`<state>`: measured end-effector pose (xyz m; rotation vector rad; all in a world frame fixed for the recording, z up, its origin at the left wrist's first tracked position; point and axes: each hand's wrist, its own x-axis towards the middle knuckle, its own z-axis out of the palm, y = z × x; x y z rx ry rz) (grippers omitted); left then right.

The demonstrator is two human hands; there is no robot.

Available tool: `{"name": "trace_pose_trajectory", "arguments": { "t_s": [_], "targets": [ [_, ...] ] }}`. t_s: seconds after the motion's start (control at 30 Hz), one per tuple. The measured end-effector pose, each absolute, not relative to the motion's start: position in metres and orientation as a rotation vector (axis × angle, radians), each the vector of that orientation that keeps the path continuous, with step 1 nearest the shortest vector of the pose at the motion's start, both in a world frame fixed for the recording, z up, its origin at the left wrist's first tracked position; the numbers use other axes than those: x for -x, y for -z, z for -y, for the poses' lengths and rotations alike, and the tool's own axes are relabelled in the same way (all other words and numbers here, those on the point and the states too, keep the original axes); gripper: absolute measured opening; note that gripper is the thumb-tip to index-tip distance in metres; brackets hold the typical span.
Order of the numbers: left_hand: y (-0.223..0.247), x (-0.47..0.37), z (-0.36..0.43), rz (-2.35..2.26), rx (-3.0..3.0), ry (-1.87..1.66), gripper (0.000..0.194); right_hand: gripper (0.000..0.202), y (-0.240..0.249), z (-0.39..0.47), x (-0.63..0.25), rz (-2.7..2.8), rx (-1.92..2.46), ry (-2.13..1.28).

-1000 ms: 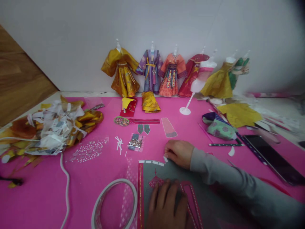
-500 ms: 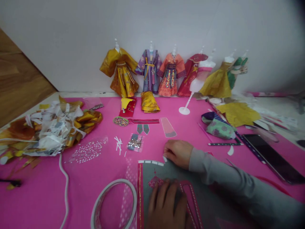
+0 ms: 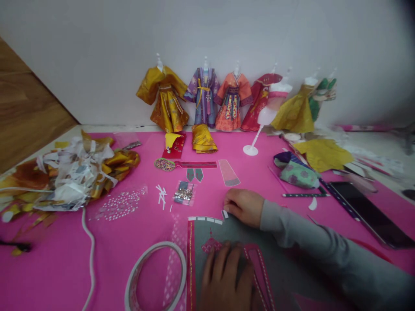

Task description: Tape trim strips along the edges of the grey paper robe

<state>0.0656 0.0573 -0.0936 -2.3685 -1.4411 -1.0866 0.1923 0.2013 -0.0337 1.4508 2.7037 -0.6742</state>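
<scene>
A grey panel with pink trim (image 3: 214,231) and a small pink motif lies in front of me. My left hand (image 3: 225,278) rests flat on it, fingers slightly spread. Short white strips (image 3: 207,220) line its top edge in a row. My right hand (image 3: 243,206) is closed at the end of that row, fingertips turned down beside a tilted white strip (image 3: 225,214). Whether anything is pinched in those fingertips is hidden. Left of the panel, a white tape roll (image 3: 129,287) lies on the pink mat (image 3: 119,246).
Doll outfits on stands, such as a gold robe (image 3: 165,99), line the back wall. Scrap fabric (image 3: 71,172) is heaped at left. A bag of beads (image 3: 183,193) and loose white strips (image 3: 161,196) lie ahead. A phone (image 3: 372,214) and pencil (image 3: 304,195) are at right.
My right hand has shifted very slightly right, showing more of the tilted white strip beside its fingertips. The left hand stays in place on the panel.
</scene>
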Motion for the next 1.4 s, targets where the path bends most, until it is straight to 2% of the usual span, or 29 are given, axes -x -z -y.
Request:
{"name": "trace_pose_trajectory", "arguments": {
  "t_s": [0.53,0.7,1.23,1.4],
  "targets": [
    [0.0923,-0.0655,-0.0570,1.446,2.387,1.048,0.050,0.011,0.0340,-0.1990,-0.1902,-2.693,-1.458,0.637],
    [0.0930,-0.0648,-0.0557,1.437,2.399,1.043,0.043,0.011,0.0348,-0.1993,-0.1901,-2.691,-1.461,0.624],
    [0.0924,-0.0660,-0.0580,1.447,2.380,1.062,0.047,0.011,0.0342,-0.1986,-0.1874,-2.664,-1.472,0.586],
    [0.0950,-0.0656,-0.0554,1.447,2.390,1.054,0.040,0.012,0.0333,-0.1980,-0.1862,-2.649,-1.484,0.571]
  ]
}}
